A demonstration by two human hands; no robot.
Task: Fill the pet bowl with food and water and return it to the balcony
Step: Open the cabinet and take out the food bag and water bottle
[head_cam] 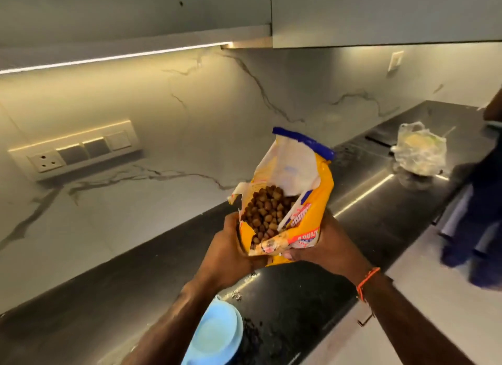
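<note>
I hold a yellow pet food bag (307, 201) with a blue top strip above the dark counter (122, 296). Its mouth is torn open and brown kibble (267, 212) shows inside. My left hand (231, 247) grips the bag's left lower side. My right hand (323, 245) grips its right lower side. A light blue pet bowl (217, 334) stands on the counter below my left forearm, partly hidden by it. The visible part of the bowl looks bare inside.
A clear plastic bag (419, 152) lies on the counter at the far right. Another person in dark clothes (483, 215) stands at the right edge. A switch panel (76, 150) is on the marble wall at left. Cabinets hang overhead.
</note>
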